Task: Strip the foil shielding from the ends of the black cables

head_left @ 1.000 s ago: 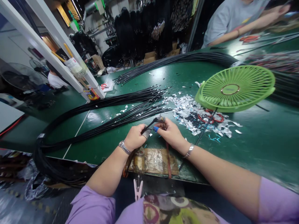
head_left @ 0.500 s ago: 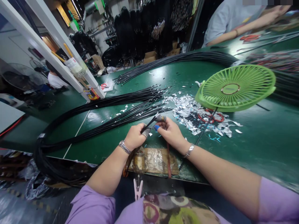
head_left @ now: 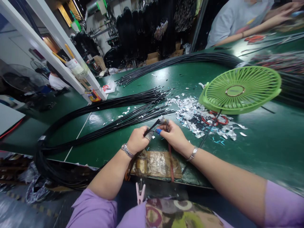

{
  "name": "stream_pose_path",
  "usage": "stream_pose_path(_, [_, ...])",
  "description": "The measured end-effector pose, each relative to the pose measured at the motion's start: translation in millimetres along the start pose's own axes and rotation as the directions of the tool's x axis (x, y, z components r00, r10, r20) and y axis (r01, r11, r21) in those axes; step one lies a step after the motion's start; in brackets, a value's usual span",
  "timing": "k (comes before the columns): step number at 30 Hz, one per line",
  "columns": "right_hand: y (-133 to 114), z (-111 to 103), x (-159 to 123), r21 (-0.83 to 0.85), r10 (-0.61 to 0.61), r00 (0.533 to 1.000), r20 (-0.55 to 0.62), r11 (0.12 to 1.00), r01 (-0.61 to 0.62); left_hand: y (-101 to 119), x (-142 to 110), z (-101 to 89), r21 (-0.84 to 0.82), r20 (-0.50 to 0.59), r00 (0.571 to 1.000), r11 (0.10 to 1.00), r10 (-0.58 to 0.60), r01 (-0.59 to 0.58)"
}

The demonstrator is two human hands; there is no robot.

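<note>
My left hand, with a watch on its wrist and a grey cover on the thumb, is closed around a black cable near its end. My right hand wears a grey cover on one fingertip and a blue one on the thumb. Its fingers pinch at the end of that cable; the exact contact is too small to make out. Below both hands, a tape-wrapped board lies at the table edge, crossed by a reddish strip. Just beyond the hands, a bundle of black cables lies with its ends pointing right.
White and blue scraps are piled right of the hands, red-handled scissors among them. A green fan stands over the pile. Another cable bundle crosses the table's back. White posts rise at left; a co-worker sits at far right.
My right hand's fingers have shifted slightly, the blue-covered thumb moving a little left toward the cable end. My left hand stays nearly still. The co-worker's arm has moved slightly.
</note>
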State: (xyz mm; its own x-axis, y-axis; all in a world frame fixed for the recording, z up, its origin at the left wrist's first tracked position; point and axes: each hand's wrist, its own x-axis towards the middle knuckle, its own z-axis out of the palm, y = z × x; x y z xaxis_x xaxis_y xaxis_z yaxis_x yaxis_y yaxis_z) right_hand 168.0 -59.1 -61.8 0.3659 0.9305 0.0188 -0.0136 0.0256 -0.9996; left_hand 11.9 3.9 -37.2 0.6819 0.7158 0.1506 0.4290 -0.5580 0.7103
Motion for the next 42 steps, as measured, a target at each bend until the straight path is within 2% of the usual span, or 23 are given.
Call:
stream_pose_path(6, [-3,1,0,0.024,0.063,0.998,0.022,0.998,-0.063,0,1,0.7,-0.03,-0.009,1.0,0.999,-0.021,0.021])
stream_pose_path(8, [-4,2,-1,0.01,0.05,0.998,0.027,0.999,-0.05,1,2,0.5,-0.036,-0.011,1.0,0.999,-0.023,0.023])
stream_pose_path(10, [-5,2,-2,-0.056,-0.005,1.0,0.014,0.998,0.005,1,2,0.4,-0.041,-0.012,1.0,0.999,-0.024,0.024])
stream_pose_path(13, [-9,2,-7,-0.243,-0.134,0.991,0.001,0.961,0.13,1,2,0.9,-0.047,0.006,1.0,0.999,-0.011,0.012])
stream_pose_path(16, [-12,1,-12,-0.328,-0.206,0.977,0.059,0.92,0.214,-2,2,1.5,-0.088,0.033,0.999,0.996,-0.007,0.01])
stream_pose_path(18, [-12,0,-12,-0.294,-0.215,0.974,0.077,0.928,0.228,-3,3,1.0,-0.188,0.042,0.997,0.98,-0.058,0.065])
stream_pose_path(21, [-9,-1,-7,-0.198,-0.206,0.979,0.01,0.959,0.204,-5,5,-1.1,-0.391,0.065,0.976,0.895,-0.206,0.215])
stream_pose_path(23, [-7,-2,-3,-0.114,-0.158,0.987,-0.015,0.981,0.155,-5,6,-2.4,-0.474,0.075,0.961,0.839,-0.265,0.268])
stream_pose_path(25, [-7,-1,-2,-0.03,-0.067,0.998,0.015,0.997,0.067,-5,6,-2.9,-0.499,0.076,0.96,0.823,-0.271,0.271])
stream_pose_path(28, [-10,2,-3,0.061,0.091,0.994,0.062,0.994,-0.095,-5,5,-1.9,-0.453,0.067,0.967,0.856,-0.244,0.248])
stream_pose_path(32, [-16,6,-6,0.186,0.225,0.972,0.072,0.954,-0.235,-5,2,-0.7,-0.253,-0.028,0.994,0.963,-0.102,0.092])
stream_pose_path(37, [-17,7,-4,0.272,0.278,0.953,0.119,0.914,-0.3,-4,-1,-0.9,0.009,-0.07,0.996,0.999,0.049,-0.049])
stream_pose_path(42, [-18,7,-7,0.203,0.273,0.945,0.18,0.93,-0.307,-3,-1,-0.4,0.093,-0.09,0.991,0.992,0.099,-0.091])
